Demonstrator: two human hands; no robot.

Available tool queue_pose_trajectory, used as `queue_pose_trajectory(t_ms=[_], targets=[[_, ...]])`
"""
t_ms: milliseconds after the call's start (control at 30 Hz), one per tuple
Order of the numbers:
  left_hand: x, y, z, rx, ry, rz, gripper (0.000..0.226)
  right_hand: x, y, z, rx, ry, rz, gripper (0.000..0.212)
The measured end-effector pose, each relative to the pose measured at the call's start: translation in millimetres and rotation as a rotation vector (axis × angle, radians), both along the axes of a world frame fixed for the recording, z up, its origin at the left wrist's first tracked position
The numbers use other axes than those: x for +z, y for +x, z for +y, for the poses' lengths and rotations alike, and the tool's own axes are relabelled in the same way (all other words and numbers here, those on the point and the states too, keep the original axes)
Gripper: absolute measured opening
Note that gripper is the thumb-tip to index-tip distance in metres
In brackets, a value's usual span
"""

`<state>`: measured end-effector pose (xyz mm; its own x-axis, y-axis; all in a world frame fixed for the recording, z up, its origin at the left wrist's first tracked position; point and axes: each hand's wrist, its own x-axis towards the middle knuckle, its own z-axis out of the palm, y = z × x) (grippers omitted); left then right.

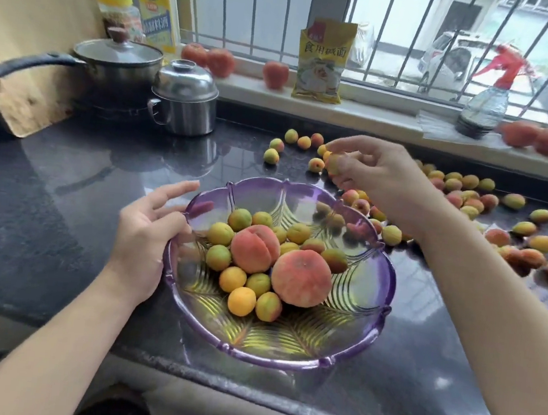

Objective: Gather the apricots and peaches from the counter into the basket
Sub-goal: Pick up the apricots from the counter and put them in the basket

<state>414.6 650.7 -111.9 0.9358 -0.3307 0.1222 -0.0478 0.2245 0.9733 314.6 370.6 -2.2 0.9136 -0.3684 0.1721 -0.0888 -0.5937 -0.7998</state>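
Observation:
A purple glass basket [365, 321] stands on the dark counter with two peaches [300, 281] and several apricots [241, 301] inside. My left hand [148, 234] rests on the basket's left rim, thumb over the edge and fingers loosely extended. My right hand [374, 174] hovers above the basket's far right rim and holds an apricot [333, 164] in its curled fingers. Several more apricots [469, 201] lie scattered on the counter to the right and behind the basket.
A pan with a glass lid [119, 59] and a steel pot [184, 96] stand at the back left. On the window sill are red peaches [275, 74], a yellow bag [322, 60], an oil bottle [157, 5] and a spray bottle [484, 107].

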Motion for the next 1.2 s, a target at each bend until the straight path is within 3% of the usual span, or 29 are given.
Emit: queue_pose_trajectory(t_ms=[133,333,567,733,967,1200], targets=[[4,20,26,0.152,0.026,-0.023,0.05,9,11,13,0.064,0.097,0.013,0.027],[-2,42,45,0.347,0.023,-0.043,0.053,19,41,33,0.216,0.029,0.066,0.022],[-4,45,40,0.259,0.051,-0.087,0.056,4,64,38,0.323,-0.725,0.277,0.016],[-5,47,41,0.253,0.073,-0.096,0.055,-5,61,35,0.349,-0.965,0.369,0.02],[-6,46,41,0.263,0.08,-0.102,0.057,-15,63,38,0.304,-1.029,0.362,0.034],[-5,45,42,0.263,0.13,-0.116,0.06,-21,62,35,0.291,-0.943,0.312,0.033]])
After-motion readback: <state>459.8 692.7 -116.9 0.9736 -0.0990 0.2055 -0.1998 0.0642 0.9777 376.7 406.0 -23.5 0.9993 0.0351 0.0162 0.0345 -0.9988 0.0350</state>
